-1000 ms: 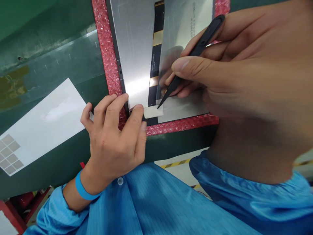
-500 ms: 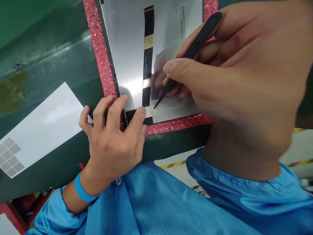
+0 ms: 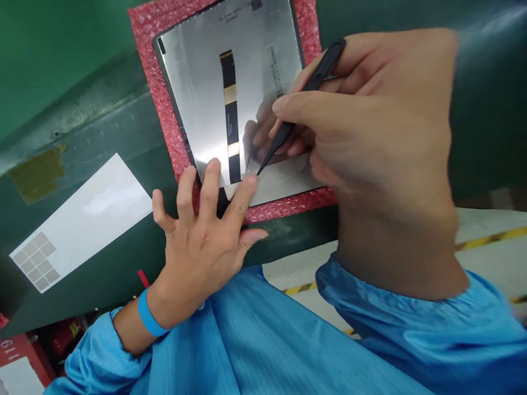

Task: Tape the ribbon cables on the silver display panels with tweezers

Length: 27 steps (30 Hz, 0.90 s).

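Your dark green table stands over pale floor at four o'clock. The flat silver rectangular panel lies at twelve o'clock from your left grip, nine from your right grip. Left spreads wide, empty, index fingertip on the panel; right closes around a slim black pointed tool.

A green work surface is extending from nine o'clock over twelve to three. A white sheet is lying at nine o'clock, with grey squares showing at its own eight-o'clock end. Brownish tape is lying at the sheet's ten o'clock. A red box is showing at eight. Yellow-and-black striped tape is crossing the pale floor near three.
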Available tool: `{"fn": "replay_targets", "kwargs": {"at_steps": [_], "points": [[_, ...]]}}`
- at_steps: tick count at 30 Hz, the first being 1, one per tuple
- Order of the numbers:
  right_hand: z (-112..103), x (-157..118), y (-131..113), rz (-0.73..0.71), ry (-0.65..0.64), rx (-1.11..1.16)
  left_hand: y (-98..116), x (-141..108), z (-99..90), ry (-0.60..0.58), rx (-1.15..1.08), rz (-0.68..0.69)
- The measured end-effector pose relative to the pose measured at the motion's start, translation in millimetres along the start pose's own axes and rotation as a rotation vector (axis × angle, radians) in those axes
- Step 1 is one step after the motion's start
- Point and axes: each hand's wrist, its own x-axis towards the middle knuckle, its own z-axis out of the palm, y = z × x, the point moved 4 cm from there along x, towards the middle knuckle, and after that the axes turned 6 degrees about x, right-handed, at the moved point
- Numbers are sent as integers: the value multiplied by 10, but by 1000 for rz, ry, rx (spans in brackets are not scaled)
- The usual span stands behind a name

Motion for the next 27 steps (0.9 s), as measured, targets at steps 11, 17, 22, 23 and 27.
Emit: {"fn": "replay_targets", "kwargs": {"at_steps": [11,17,22,23,27], "points": [[71,85,73,139,22,22,-39,-119,-35,-1,78,-86],[35,158,242,146,-43,143,-79,-20,-51,-19,8,-71],[-49,414,455,234,-49,281,-367,255,-101,96,-355,-502],[-62,444,479,249,-31,304,-403,340,-98,89,-470,-586],[-87,377,413,260,-25,360,-466,649,-71,-60,-904,-757]]}}
